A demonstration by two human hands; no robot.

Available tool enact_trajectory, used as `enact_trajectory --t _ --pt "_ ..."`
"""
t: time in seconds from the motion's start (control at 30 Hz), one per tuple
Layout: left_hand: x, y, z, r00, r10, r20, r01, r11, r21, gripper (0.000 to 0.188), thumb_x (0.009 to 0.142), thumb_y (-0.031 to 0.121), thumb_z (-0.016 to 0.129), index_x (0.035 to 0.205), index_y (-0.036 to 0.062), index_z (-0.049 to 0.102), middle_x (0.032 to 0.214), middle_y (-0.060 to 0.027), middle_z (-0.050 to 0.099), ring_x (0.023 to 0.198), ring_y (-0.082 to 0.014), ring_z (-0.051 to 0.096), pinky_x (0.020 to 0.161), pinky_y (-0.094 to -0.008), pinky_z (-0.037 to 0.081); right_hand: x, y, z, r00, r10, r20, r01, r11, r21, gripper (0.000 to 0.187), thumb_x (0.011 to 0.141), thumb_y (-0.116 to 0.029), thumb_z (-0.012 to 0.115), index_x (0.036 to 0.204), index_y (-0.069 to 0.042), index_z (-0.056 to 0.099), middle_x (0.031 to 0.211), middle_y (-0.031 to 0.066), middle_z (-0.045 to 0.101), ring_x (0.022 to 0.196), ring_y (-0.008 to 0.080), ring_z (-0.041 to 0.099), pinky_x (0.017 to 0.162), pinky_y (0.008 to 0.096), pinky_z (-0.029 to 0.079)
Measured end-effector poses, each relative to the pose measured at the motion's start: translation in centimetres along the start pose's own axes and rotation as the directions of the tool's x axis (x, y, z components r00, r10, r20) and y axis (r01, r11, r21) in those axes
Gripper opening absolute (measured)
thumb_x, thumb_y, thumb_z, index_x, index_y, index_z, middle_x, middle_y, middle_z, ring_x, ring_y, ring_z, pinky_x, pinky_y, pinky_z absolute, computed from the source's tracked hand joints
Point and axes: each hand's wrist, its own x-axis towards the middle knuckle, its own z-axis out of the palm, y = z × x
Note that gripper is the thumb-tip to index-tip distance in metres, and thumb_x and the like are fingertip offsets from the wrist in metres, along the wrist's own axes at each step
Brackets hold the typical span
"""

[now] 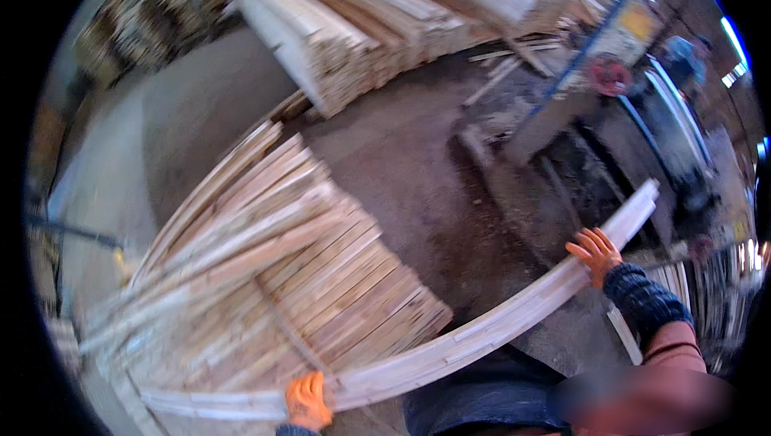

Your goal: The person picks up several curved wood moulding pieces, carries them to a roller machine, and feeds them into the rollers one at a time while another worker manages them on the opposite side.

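Observation:
Several long, pale wooden boards point(474, 336) lie together in a bundle across the front of my body, their line bent by the lens. My left hand point(307, 401), in an orange glove, is closed round the bundle at the lower middle. Farther along toward the right end, my right hand point(596, 256), also gloved in orange, has its fingers curled over the boards. Left of the bundle and against its left part is a wide stack of rough planks point(353, 275), with a thin cross strip on top.
A taller lumber stack point(353, 67) stands beyond the brown floor point(393, 147). At the right is a machine with a red handwheel point(610, 75), near a person in blue point(687, 59). Loose wood strips point(494, 79) lie beside it. More timber point(144, 22) is piled at the far left.

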Motion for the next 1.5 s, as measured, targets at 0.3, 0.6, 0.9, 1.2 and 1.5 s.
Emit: enact_trajectory --t 0.3,0.6,0.9,1.2,1.5 --pt "7.8 23.2 -8.6 0.975 -0.099 0.197 0.083 0.993 0.089 0.082 0.070 0.027 0.079 0.142 0.0015 0.051 0.122 -0.0221 0.064 0.113 -0.0412 0.061 0.096 -0.0550 0.048 -6.0 12.2 5.0 0.961 0.268 -0.072 -0.241 0.936 0.257 0.129 0.052 -0.017 0.090 0.164 -0.021 0.026 0.165 0.0125 0.035 0.155 0.0366 0.028 0.128 0.0486 0.024" --pt "23.7 47.6 -5.2 0.994 0.102 -0.033 -0.099 0.992 0.075 0.096 0.059 0.035 0.091 0.137 -0.0003 0.048 0.110 -0.0154 0.067 0.106 -0.0370 0.066 0.087 -0.0490 0.052 -5.2 6.5 3.6 0.834 -0.062 -0.548 0.313 0.871 0.378 0.111 0.056 -0.013 0.077 0.159 -0.027 0.039 0.159 0.0100 0.045 0.148 0.0314 0.042 0.125 0.0540 0.029" --pt "21.2 49.3 -3.8 0.942 0.229 -0.246 -0.249 0.967 -0.056 0.102 0.062 0.039 0.091 0.150 0.0104 0.050 0.136 -0.0152 0.061 0.123 -0.0332 0.061 0.109 -0.0482 0.046 -4.9 9.0 2.9 0.888 -0.272 -0.370 0.408 0.838 0.363 0.096 0.063 -0.014 0.078 0.153 -0.028 0.046 0.139 0.0107 0.061 0.131 0.0314 0.056 0.125 0.0538 0.028" --pt "0.5 29.4 -6.8 0.984 -0.175 -0.019 0.176 0.977 0.123 0.083 0.066 0.038 0.087 0.136 0.0054 0.057 0.125 -0.0193 0.066 0.117 -0.0378 0.063 0.101 -0.0504 0.048 -4.8 15.6 9.2 0.919 -0.125 -0.374 0.253 0.915 0.314 0.115 0.045 -0.006 0.086 0.151 -0.021 0.045 0.149 0.0121 0.051 0.143 0.0373 0.044 0.125 0.0531 0.028" --pt "10.9 38.0 -7.2 0.974 -0.193 0.120 0.185 0.980 0.076 0.093 0.063 0.036 0.088 0.142 0.0029 0.052 0.118 -0.0188 0.065 0.109 -0.0361 0.064 0.098 -0.0483 0.049 -1.1 5.8 1.6 0.694 -0.430 -0.578 0.685 0.640 0.347 0.099 0.054 -0.003 0.075 0.149 -0.016 0.048 0.138 0.0163 0.059 0.122 0.0404 0.060 0.110 0.0552 0.045"
